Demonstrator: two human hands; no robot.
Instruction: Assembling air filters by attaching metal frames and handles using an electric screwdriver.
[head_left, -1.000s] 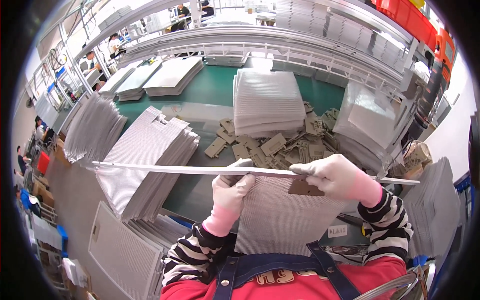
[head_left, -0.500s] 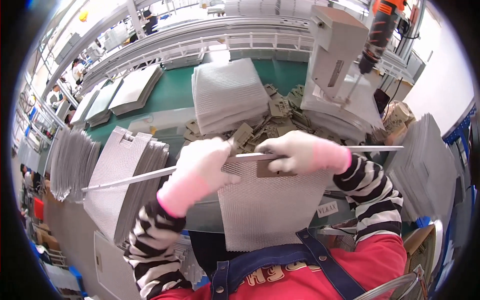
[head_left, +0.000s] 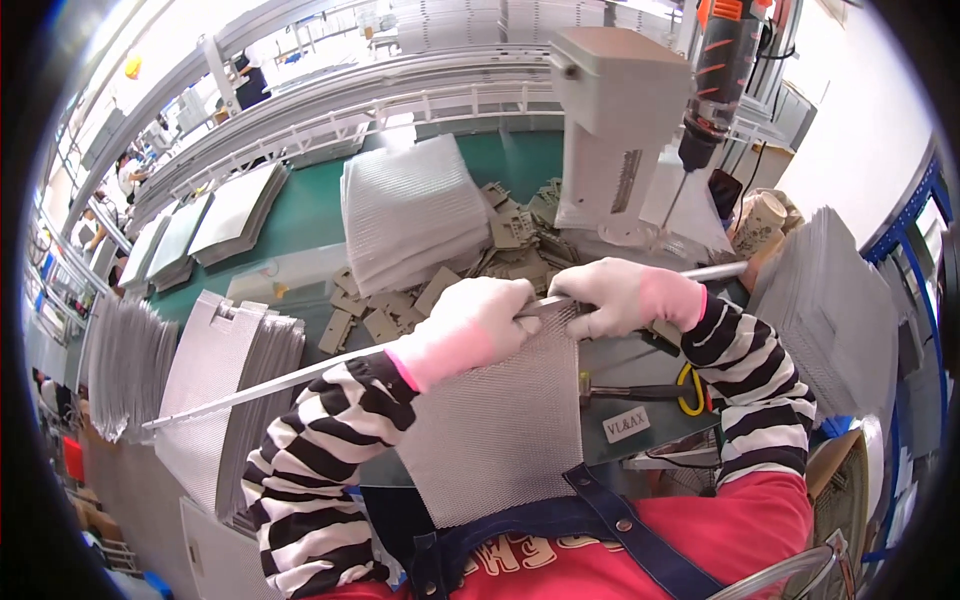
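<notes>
Both of my hands wear white gloves with pink cuffs. They are close together on a long thin metal strip (head_left: 270,386) that slants across the bench, its left end lower. My left hand (head_left: 490,312) has its fingers closed around the strip. My right hand (head_left: 615,296) pinches the strip just to the right, by the corner of a silvery mesh panel (head_left: 500,430). The panel's upper edge meets the strip between my hands, and its lower part reaches my apron. My fingers hide how strip and panel fit together there.
Beyond my hands lie loose beige plastic parts (head_left: 515,228) and a stack of mesh sheets (head_left: 410,210). A power screwdriver (head_left: 715,85) hangs beside a pale machine housing (head_left: 615,120). More panels (head_left: 215,380) stand left, others (head_left: 830,310) right. A yellow-handled tool (head_left: 690,388) lies near a card (head_left: 627,425).
My left hand has moved right along the strip, closer to my right hand. The tan piece seen under my right hand is out of sight. The yellow-handled tool has come into view.
</notes>
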